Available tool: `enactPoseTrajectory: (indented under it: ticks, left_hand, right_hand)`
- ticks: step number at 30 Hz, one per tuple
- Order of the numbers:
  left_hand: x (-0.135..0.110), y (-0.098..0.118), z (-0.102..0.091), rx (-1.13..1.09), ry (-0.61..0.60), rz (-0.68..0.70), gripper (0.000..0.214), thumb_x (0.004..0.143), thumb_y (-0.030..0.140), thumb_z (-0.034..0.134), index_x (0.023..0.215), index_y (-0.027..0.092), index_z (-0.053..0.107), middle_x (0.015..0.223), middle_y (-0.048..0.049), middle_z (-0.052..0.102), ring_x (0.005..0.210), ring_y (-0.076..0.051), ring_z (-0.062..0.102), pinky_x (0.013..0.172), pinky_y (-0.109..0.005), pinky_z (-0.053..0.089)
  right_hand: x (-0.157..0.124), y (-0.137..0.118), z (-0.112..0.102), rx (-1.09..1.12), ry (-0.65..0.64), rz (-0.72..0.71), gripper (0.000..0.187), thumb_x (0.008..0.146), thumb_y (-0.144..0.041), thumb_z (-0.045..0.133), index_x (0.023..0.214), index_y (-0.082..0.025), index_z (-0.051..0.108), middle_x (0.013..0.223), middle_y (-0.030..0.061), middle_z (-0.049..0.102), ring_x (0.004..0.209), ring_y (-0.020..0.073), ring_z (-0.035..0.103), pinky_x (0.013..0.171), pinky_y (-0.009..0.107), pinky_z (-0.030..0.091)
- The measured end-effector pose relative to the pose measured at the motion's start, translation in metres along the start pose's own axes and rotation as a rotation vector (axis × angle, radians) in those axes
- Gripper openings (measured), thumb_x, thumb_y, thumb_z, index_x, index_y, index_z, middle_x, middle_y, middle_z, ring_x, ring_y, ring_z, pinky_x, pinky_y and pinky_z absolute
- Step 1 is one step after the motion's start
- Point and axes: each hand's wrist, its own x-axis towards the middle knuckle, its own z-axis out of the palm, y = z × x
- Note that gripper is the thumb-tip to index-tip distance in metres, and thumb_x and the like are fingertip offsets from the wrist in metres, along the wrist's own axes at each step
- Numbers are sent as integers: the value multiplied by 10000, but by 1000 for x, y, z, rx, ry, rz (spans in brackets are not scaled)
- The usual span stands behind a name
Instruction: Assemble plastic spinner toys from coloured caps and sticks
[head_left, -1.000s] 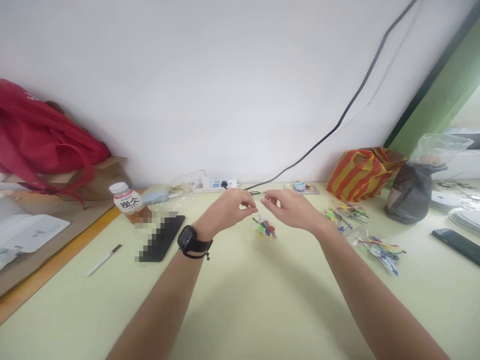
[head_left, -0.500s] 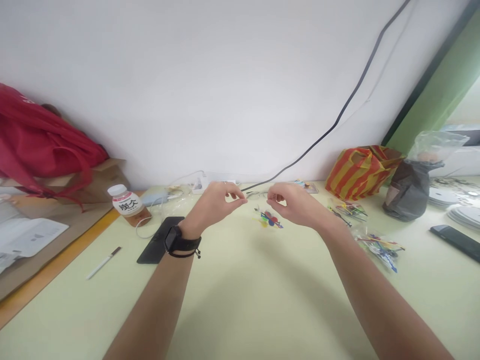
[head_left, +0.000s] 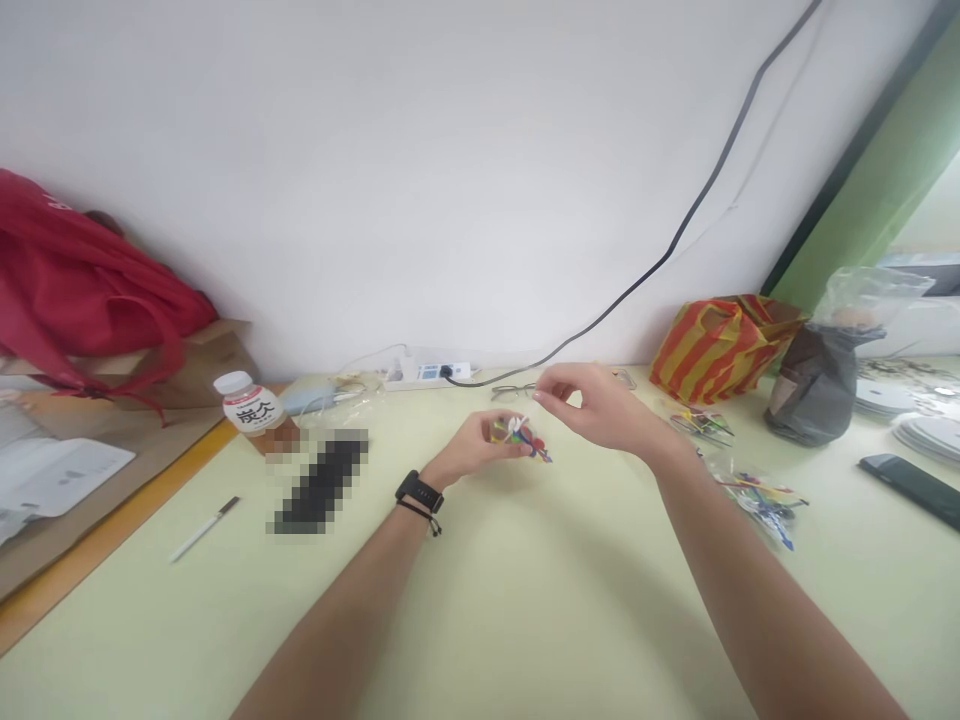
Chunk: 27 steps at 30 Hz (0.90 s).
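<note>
A small clear plastic bag [head_left: 530,441] of colourful plastic pieces, blue, red, yellow and white, is held above the table. My left hand [head_left: 480,447], with a black watch on the wrist, wraps its fingers around the left side of the bag. Higher and to the right, my right hand [head_left: 589,405] pinches thumb and forefinger together at the bag's upper edge. The clear film at that pinch is faint.
Two similar bags of coloured pieces, a nearer one [head_left: 765,500] and a farther one [head_left: 701,425], lie right. A power strip [head_left: 427,374] and glasses [head_left: 514,391] sit by the wall. Left are a bottle [head_left: 255,412], a pen [head_left: 205,530] and a pixelated dark object [head_left: 321,485].
My left hand has left its pinch at the bag's upper edge and moved down and right, closing around the bag's filled part. My right hand stays nearly in place.
</note>
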Motion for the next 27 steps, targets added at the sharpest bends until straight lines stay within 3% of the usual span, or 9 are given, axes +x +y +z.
enactPoseTrajectory:
  ticks: [2, 8, 12, 18, 22, 27]
  left_hand:
    - [1, -6, 5, 7, 10, -29, 438, 796, 466, 849, 1048, 124, 741, 1089, -195, 785, 990, -318, 758, 862, -429, 582]
    - [1, -6, 2, 66, 33, -28, 476, 811, 472, 836, 1140, 140, 749, 1103, -169, 790, 984, -288, 758, 823, -373, 589]
    - [1, -2, 3, 108, 74, -7, 451, 838, 492, 805, 1126, 148, 773, 1099, -159, 791, 1011, -290, 752, 864, -385, 581]
    - [3, 8, 5, 84, 132, 79, 453, 847, 468, 805, 1227, 224, 773, 1284, -127, 741, 1133, -290, 712, 931, -395, 573]
    - [4, 11, 3, 119, 230, 91, 380, 883, 502, 757, 1073, 182, 833, 1051, -110, 809, 955, -248, 732, 821, -342, 570]
    - [6, 13, 1, 103, 313, 92, 373, 855, 511, 782, 971, 162, 846, 907, -102, 807, 822, -217, 720, 715, -307, 558]
  right_hand:
    - [1, 9, -1, 1, -22, 30, 191, 993, -316, 557, 865, -226, 666, 874, 29, 726, 757, 179, 642, 662, 308, 488]
    - [1, 25, -2, 16, 142, 71, 196, 947, -418, 646, 1055, -255, 641, 1119, 55, 702, 851, 194, 653, 738, 338, 531]
    - [-2, 30, 2, 67, 70, 127, 379, 880, -474, 724, 1163, -283, 559, 1240, 49, 652, 962, 212, 653, 802, 361, 543]
    - [-1, 28, 7, 127, -11, 45, 288, 886, -438, 717, 1058, -263, 566, 1144, 46, 657, 1058, 229, 624, 874, 382, 523]
    - [-1, 19, 5, 168, 7, 15, 235, 908, -426, 703, 1038, -261, 599, 1163, 50, 665, 1085, 225, 626, 914, 383, 520]
    - [-2, 25, 7, 270, -21, 154, 571, 799, -498, 817, 1271, -290, 573, 1285, 74, 650, 1082, 232, 644, 918, 402, 538]
